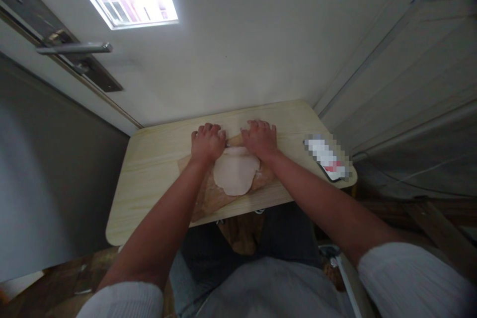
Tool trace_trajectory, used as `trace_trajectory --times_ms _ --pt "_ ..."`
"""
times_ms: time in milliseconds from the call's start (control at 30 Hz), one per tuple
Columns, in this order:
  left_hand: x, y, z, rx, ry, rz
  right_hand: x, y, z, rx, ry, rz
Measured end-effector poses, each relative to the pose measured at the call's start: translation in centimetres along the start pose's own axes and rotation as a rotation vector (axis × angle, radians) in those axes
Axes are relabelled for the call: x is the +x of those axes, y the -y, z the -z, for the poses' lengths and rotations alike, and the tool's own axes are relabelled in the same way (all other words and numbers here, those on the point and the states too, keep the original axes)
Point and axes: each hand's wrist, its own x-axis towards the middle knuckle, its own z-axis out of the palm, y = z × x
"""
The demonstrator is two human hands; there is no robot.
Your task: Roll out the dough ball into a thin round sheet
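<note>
A flat, pale sheet of dough (236, 174) with an uneven edge lies on a brown mat (206, 198) on the small wooden table. Across the dough's far edge lies a wooden rolling pin (235, 140), its middle showing between my hands. My left hand (208, 143) is closed over the pin's left part, fingers curled forward. On the right part, my right hand (260, 136) grips in the same way. Both hands hide the ends of the pin and some of the dough's far edge.
A phone (326, 158), partly blurred out, lies at the right end of the light wooden table (145, 174). Behind the table stands a white door (231, 59) with a metal handle (74, 48) and a bright window. A cable (402, 179) hangs at the right.
</note>
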Motion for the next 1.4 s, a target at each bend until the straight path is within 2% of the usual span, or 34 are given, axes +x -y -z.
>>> trace_trajectory --times_ms 367,533,1000,1400 --pt "2.6 0.4 -0.4 -0.014 0.038 0.014 2.3 -0.1 -0.3 -0.013 0.042 -0.024" --pt "2.6 0.2 -0.1 -0.007 0.067 0.02 2.3 -0.1 -0.2 -0.018 0.049 -0.03" --pt "-2.6 -0.3 0.3 -0.023 0.026 0.032 -2.2 0.0 0.4 -0.015 0.092 -0.016" --pt "-9.8 -1.7 1.2 -0.03 -0.058 0.016 -8.8 -0.3 1.6 -0.033 0.082 0.049"
